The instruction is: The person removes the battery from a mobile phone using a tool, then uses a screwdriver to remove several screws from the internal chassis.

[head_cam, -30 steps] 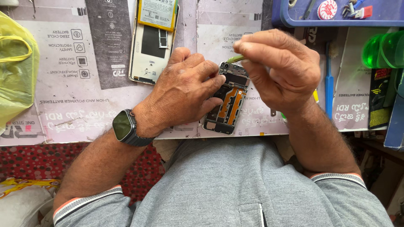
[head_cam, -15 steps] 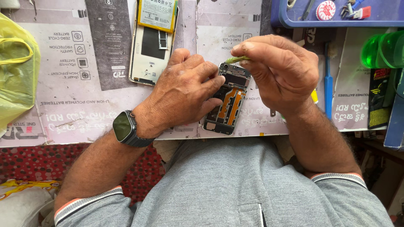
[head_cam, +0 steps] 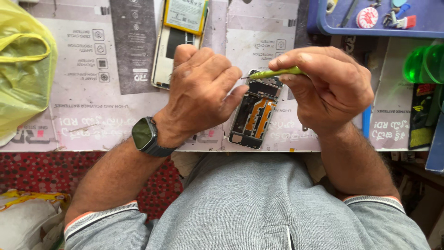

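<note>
On the surface [head_cam: 92, 125], the left hand [head_cam: 201, 92] rests curled on the open phone [head_cam: 255, 111] while the right hand [head_cam: 328, 85] pinches a thin green tool [head_cam: 277, 73] over its top, near a yellow bag [head_cam: 23, 69].

Yellow-edged pale label [head_cam: 185, 14] up top; possibly printed cardboard packaging [head_cam: 92, 69] underneath.

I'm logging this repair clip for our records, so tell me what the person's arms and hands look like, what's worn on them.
Both hands are bare, no gloves or rings in view. The left hand has a smartwatch at the wrist, with a dark rounded-square face and a dark band. The right hand has a bare wrist. Both forearms are uncovered; short grey sleeves end in orange and white striped cuffs.
</note>
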